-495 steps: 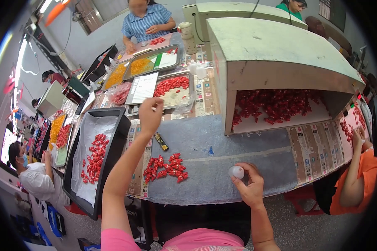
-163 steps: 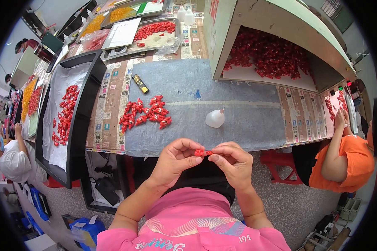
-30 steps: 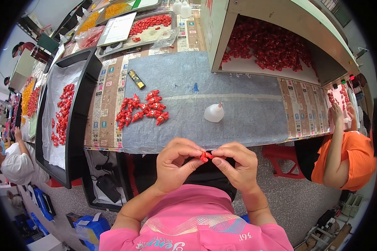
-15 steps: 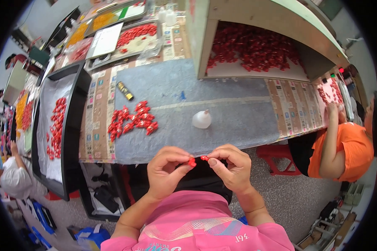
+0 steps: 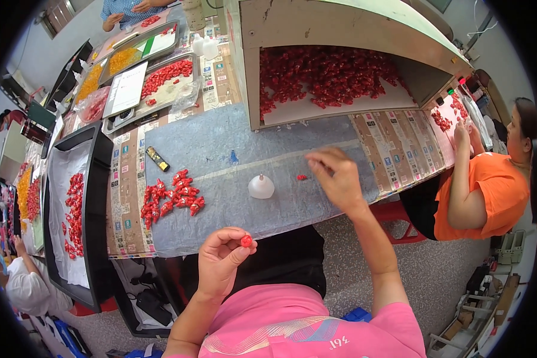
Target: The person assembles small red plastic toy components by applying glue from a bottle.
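Observation:
A small glossy red plastic piece (image 5: 246, 241) is pinched between the thumb and fingers of my left hand (image 5: 219, 255), just off the front edge of the table. My right hand (image 5: 338, 179) hovers over the blue-grey mat (image 5: 215, 132), thumb and fingers apart, nothing visible between them. Close to its thumb lies a single small red piece (image 5: 301, 177) on the mat. Left of that stands a squat white bottle (image 5: 261, 187) with a narrow tip. Several red figure-like plastic pieces (image 5: 182, 194) are heaped on the mat's left side.
A yellow-and-black tube (image 5: 157, 159) lies behind the heap. At left is a black tray (image 5: 104, 197) with red pieces on white lining. A large open-fronted box (image 5: 253, 89) holds many red pieces. Metal trays (image 5: 194, 77) stand far left. A person in orange (image 5: 489, 194) works at right.
My hands have moved apart: the left keeps a red piece, the right has swung forward over the mat. A small red piece now lies there. The whole view has shifted.

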### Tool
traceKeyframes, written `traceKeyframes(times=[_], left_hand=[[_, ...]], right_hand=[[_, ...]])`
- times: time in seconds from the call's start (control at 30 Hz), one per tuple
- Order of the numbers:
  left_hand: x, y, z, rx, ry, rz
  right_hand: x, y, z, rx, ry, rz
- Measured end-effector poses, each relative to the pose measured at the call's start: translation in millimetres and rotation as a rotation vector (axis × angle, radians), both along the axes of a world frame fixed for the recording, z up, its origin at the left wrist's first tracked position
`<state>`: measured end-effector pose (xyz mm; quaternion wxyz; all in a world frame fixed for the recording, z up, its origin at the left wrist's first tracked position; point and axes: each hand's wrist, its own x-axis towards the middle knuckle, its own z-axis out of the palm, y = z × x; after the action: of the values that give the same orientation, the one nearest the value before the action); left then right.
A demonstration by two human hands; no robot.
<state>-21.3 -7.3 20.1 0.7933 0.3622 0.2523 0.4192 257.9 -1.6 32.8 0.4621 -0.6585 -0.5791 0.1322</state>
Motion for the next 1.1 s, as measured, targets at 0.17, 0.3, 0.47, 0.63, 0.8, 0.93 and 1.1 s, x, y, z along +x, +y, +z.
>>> traceKeyframes(times=[0.17,0.3,0.47,0.63,0.8,0.93,1.1], left_hand=[[-0.4,-0.9,1.1,-0.023,0.007,-0.013],[2.3,-3.4,2.2,-0.038,0.004,-0.016],[-1.2,-4.7,4.0,-0.033,-0.003,-0.008],[-7.0,-3.2,2.7,-0.055,0.001,0.018],[-4.4,0.9,4.2,-0.084,-0.038,-0.011],[-0.2,3.0,0.7,-0.093,-0.025,-0.019],[7.7,3.4,4.8,-0.073,-0.031,-0.069]], right_hand=[[47.8,63.7,-1.6,0.159,-0.232,-0.048],[70.4,117.4,-6.0,0.196,-0.555,-0.099],[78.0,145.7,-18.3,0.009,-0.761,-0.085],[71.6,138.7,-13.1,0.116,-0.6,-0.076],[43.5,84.9,9.9,0.112,-0.062,-0.029],[-11.4,9.9,31.0,-0.109,0.44,0.084],[-63.8,-45.5,11.8,-0.166,0.674,0.29]])
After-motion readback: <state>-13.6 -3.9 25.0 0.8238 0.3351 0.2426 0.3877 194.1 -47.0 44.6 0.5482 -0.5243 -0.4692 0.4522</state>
